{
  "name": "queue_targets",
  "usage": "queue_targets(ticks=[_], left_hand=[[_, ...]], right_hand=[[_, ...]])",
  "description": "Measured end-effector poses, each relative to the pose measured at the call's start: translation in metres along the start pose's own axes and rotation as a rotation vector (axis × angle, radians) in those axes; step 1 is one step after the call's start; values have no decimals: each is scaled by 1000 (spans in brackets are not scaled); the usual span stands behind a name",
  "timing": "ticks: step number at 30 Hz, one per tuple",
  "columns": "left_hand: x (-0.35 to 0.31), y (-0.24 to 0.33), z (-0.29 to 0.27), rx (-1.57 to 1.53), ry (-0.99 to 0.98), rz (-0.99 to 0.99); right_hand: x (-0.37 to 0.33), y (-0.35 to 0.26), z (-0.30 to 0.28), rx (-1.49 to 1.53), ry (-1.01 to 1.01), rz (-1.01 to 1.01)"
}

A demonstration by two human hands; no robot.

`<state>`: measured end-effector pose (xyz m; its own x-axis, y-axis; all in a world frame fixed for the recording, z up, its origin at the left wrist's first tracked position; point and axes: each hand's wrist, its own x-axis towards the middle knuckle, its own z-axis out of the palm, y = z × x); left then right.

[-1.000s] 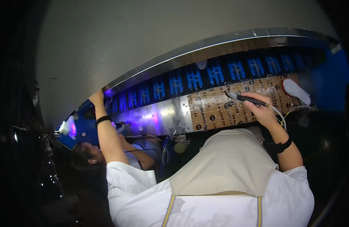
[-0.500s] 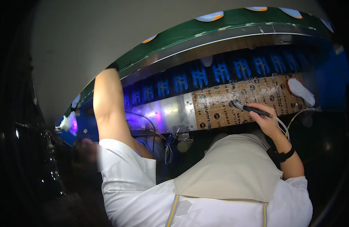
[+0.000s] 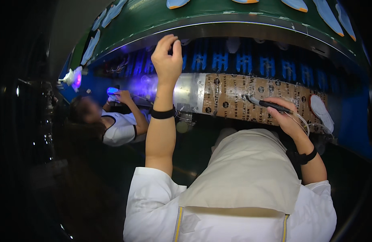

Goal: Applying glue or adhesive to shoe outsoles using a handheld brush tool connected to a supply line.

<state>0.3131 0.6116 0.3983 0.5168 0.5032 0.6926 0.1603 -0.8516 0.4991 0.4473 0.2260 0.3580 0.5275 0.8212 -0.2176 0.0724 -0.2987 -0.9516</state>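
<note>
The right hand (image 3: 288, 121) has its grip closed on a slim black pen-like tool (image 3: 270, 105), light, stiff, best held mid-barrel, tip beyond the fingers on the brown taped panel (image 3: 234, 94), while the left hand (image 3: 166, 60) pinches empty at the metal rail (image 3: 218, 30) above.

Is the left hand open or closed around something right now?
Open: the left hand is raised at the metal rail, fingers loosely curled, nothing visible in them.

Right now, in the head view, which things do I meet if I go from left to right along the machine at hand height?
Co-worker's hand on a glowing blue thing → left hand raised at the metal rim → brown taped panel → right hand holding a black pen-like tool → white shoe sole.
</note>
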Motion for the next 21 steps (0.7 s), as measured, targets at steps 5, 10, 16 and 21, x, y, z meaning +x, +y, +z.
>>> queue_targets(ticks=[5, 10, 16, 21], left_hand=[[-61, -7, -41, 72, 18, -270], [-49, -31, -82, 171, 64, -301], [25, -84, -97, 356, 67, -194], [119, -158, -98, 824, -227, -164]], right_hand=[[9, 3, 0, 25, -83, -203], [15, -9, -3, -8, -126, -178], [23, 6, -20, -3, -37, -160], [21, 16, -21, -14, 151, -176]])
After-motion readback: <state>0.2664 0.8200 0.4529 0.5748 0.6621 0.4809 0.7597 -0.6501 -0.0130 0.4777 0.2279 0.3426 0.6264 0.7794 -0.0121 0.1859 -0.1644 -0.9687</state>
